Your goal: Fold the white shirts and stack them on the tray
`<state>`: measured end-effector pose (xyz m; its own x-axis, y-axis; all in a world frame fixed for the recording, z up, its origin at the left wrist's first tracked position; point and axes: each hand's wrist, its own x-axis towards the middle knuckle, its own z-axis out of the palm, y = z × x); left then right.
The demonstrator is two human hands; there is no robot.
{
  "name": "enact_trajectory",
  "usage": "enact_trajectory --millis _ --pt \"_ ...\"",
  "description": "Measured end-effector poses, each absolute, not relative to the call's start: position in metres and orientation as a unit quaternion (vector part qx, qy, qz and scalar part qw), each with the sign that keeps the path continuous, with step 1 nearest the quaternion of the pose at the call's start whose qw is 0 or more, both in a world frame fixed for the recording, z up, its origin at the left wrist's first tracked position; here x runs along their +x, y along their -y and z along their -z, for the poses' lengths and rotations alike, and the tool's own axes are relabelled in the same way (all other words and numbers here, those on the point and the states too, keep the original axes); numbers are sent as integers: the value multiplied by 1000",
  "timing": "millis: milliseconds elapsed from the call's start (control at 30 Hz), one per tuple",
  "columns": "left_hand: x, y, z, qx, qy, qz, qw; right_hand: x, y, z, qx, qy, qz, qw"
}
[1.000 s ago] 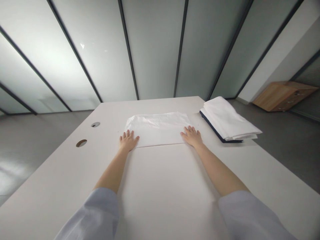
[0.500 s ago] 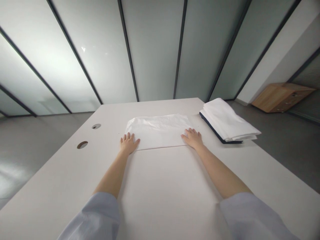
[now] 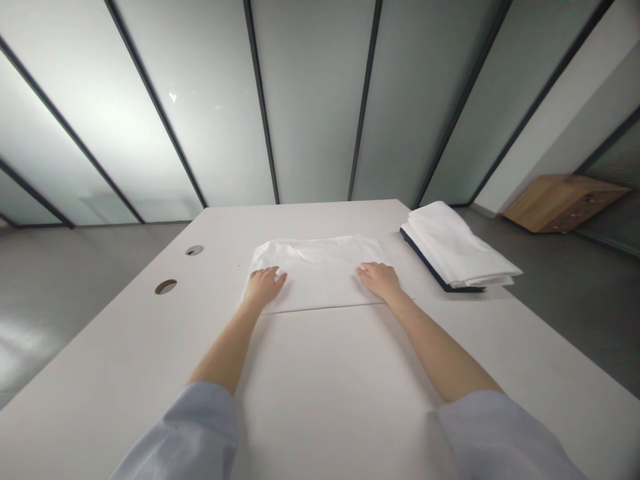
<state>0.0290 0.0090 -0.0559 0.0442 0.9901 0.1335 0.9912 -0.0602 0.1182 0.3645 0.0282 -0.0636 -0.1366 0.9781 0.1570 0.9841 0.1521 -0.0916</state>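
Observation:
A folded white cloth [image 3: 320,270] lies flat on the white table [image 3: 325,373] in front of me. My left hand [image 3: 264,285] rests on the cloth's near left corner, fingers stretched and angled inward. My right hand [image 3: 379,279] lies flat on its near right corner, fingers pointing left across the fabric. Both hands press down on the cloth and hold nothing.
A stack of folded white cloths with a dark edge [image 3: 453,250] sits at the table's far right. Two round cable holes [image 3: 166,287] are in the table at the left. A wooden cabinet [image 3: 563,193] stands on the floor at right, beyond frosted glass walls.
Both hands have slid inward onto the cloth and turned toward each other. The cloth's near edge sits a little closer to me.

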Motion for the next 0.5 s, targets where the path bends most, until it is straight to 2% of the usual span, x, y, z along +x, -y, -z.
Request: enact_trajectory --millis 200,400,500 --pt "48 -3 32 -729 684 -10 33 349 -24 42 -664 748 20 4" --pt "109 -30 38 -779 617 94 54 292 -53 44 -565 815 38 123" --pt "130 -52 55 -781 622 60 13 266 -72 57 -571 815 -3 97"
